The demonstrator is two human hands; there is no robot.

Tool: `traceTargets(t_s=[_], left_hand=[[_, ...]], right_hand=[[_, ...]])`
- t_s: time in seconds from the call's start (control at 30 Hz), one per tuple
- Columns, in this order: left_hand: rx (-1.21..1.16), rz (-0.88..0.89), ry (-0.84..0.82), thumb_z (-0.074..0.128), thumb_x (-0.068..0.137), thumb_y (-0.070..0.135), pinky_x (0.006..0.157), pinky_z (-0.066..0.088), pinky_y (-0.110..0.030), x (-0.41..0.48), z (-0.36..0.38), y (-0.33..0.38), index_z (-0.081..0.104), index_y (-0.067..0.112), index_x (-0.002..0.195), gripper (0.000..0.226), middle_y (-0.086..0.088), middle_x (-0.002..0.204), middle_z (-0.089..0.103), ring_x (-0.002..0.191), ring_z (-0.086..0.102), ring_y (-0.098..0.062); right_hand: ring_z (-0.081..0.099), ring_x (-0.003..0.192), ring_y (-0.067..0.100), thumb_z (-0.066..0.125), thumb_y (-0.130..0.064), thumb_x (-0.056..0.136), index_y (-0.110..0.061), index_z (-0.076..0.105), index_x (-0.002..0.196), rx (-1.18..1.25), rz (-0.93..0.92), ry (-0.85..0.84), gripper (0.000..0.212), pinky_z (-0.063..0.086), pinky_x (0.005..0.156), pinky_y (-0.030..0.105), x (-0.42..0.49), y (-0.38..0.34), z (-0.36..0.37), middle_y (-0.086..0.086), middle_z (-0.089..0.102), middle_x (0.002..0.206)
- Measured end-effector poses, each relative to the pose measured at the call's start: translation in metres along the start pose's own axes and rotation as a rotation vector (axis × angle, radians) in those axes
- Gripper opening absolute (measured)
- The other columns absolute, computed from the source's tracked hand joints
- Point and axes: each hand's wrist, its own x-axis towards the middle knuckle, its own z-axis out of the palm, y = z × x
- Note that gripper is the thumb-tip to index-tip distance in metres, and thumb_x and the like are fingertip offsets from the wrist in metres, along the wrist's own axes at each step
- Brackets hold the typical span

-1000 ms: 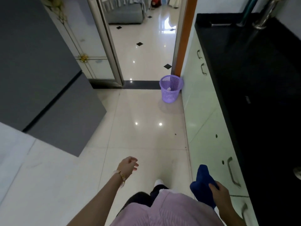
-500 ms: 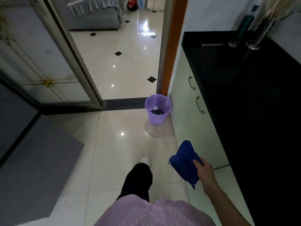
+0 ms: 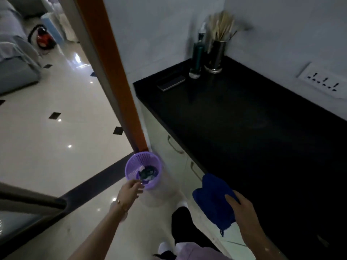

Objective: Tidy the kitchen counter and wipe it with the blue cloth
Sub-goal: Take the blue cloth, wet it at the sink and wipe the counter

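The blue cloth (image 3: 213, 200) hangs from my right hand (image 3: 242, 209), which grips it beside the front edge of the black kitchen counter (image 3: 253, 132). My left hand (image 3: 130, 190) reaches over the near rim of a purple waste basket (image 3: 134, 162) on the floor, fingers loosely curled; I see nothing in it. The basket holds some dark and white rubbish.
At the counter's far end stand a dark bottle (image 3: 197, 53), a metal holder of utensils (image 3: 216, 53) and a flat phone-like object (image 3: 171, 83). A socket plate (image 3: 323, 82) is on the wall. An orange door frame (image 3: 114, 72) rises behind the basket. Cabinet handles (image 3: 173, 146) face the aisle.
I have walked forward, so the basket and counter end are much closer. My left hand has come back into view and reached out to the basket. My right hand still holds the cloth.
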Motion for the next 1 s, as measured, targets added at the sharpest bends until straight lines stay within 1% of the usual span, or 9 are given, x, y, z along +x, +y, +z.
traceTargets(t_s=[0.07,0.13,0.23,0.37,0.53,0.63,0.73,0.87,1.0], left_hand=[[0.011,0.113,-0.069,0.046,0.092,0.011,0.063,0.05,-0.023,0.032,0.017,0.067,0.062,0.009,0.097,0.017,-0.011,0.092,0.064,0.08,0.061,-0.02],[0.081,0.221,-0.122,0.042,0.095,0.011,0.07,0.049,-0.023,0.056,0.042,0.125,0.058,0.006,0.104,0.019,-0.009,0.092,0.062,0.08,0.059,-0.017],[0.293,0.398,-0.184,0.042,0.095,0.01,0.09,0.049,-0.032,0.091,0.082,0.187,0.057,0.01,0.113,0.024,-0.008,0.104,0.063,0.096,0.061,-0.019],[0.678,0.666,-0.275,0.045,0.093,0.016,0.099,0.037,-0.023,0.13,0.128,0.239,0.053,0.017,0.124,0.031,-0.001,0.125,0.055,0.115,0.052,-0.014],[0.998,0.853,-0.386,0.044,0.094,0.025,0.112,0.029,-0.029,0.163,0.178,0.27,0.038,0.023,0.137,0.043,0.003,0.145,0.038,0.134,0.034,-0.012],[1.086,0.924,-0.432,0.044,0.093,0.028,0.115,0.022,-0.03,0.177,0.205,0.286,0.031,0.025,0.141,0.049,0.005,0.151,0.029,0.14,0.024,-0.011],[1.153,0.978,-0.468,0.042,0.094,0.031,0.117,0.017,-0.031,0.187,0.225,0.294,0.027,0.026,0.143,0.051,0.007,0.153,0.024,0.143,0.017,-0.012],[1.24,0.996,-0.515,0.037,0.095,0.035,0.118,0.011,-0.033,0.202,0.238,0.293,0.02,0.027,0.145,0.053,0.008,0.156,0.015,0.145,0.009,-0.013],[1.327,1.009,-0.538,0.032,0.096,0.041,0.117,0.0,-0.035,0.212,0.243,0.289,0.013,0.03,0.146,0.055,0.011,0.157,0.002,0.145,-0.002,-0.012]], right_hand=[[0.061,0.089,0.018,0.051,-0.018,0.093,-0.018,0.06,0.105,0.074,-0.017,0.01,0.015,0.045,0.08,0.038,0.017,-0.024,0.0,0.003,0.061,0.103],[0.062,0.095,0.025,0.052,-0.018,0.092,-0.02,0.064,0.1,0.152,-0.034,0.041,0.014,0.048,0.081,0.042,0.036,-0.054,-0.003,0.004,0.064,0.105],[0.066,0.095,0.029,0.054,-0.017,0.091,-0.018,0.07,0.091,0.256,-0.08,0.107,0.016,0.05,0.089,0.049,0.063,-0.096,-0.018,0.007,0.071,0.099],[0.068,0.095,0.028,0.054,-0.017,0.09,-0.018,0.07,0.097,0.4,-0.173,0.231,0.018,0.052,0.085,0.045,0.101,-0.139,-0.048,0.007,0.074,0.1],[0.063,0.098,0.03,0.049,-0.016,0.093,-0.012,0.062,0.108,0.513,-0.234,0.412,0.02,0.05,0.076,0.04,0.144,-0.174,-0.092,0.013,0.066,0.109],[0.063,0.088,0.027,0.047,-0.014,0.093,-0.012,0.061,0.104,0.569,-0.285,0.473,0.017,0.049,0.066,0.035,0.169,-0.195,-0.116,0.014,0.064,0.102],[0.066,0.077,0.02,0.046,-0.012,0.093,-0.016,0.062,0.099,0.664,-0.346,0.522,0.017,0.052,0.062,0.031,0.191,-0.21,-0.139,0.007,0.067,0.093],[0.065,0.094,0.026,0.047,-0.014,0.094,-0.014,0.058,0.118,0.787,-0.296,0.671,0.027,0.054,0.067,0.036,0.221,-0.192,-0.173,0.007,0.065,0.11],[0.057,0.111,0.033,0.045,-0.012,0.094,-0.015,0.048,0.131,0.825,-0.071,0.874,0.037,0.051,0.076,0.042,0.239,-0.139,-0.202,0.014,0.055,0.13]])
